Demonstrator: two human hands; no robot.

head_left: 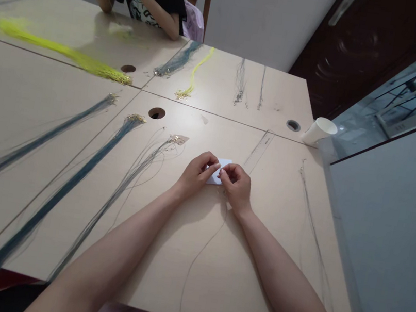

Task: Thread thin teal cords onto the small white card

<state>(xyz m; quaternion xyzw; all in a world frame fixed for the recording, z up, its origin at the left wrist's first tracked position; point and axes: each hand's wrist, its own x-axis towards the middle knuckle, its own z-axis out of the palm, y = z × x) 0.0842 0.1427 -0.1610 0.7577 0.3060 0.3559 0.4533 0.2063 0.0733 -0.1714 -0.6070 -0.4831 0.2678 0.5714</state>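
Head view: left hand [197, 174] and right hand [238, 187], fingertips pinched, nearly meet over a white card [225, 162], likely for contrast, anything held indiscernible.

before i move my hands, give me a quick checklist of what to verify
1. Left hand and right hand, fingertips over the card: ok.
2. Anything gripped in the fingertips: cannot tell, too small.
3. Ruler flat on the table: ok, just beyond the right hand.
4. Cup away from both hands: ok, at the far right corner.
5. Near thread ending on the table: cannot tell, it runs to the near edge.
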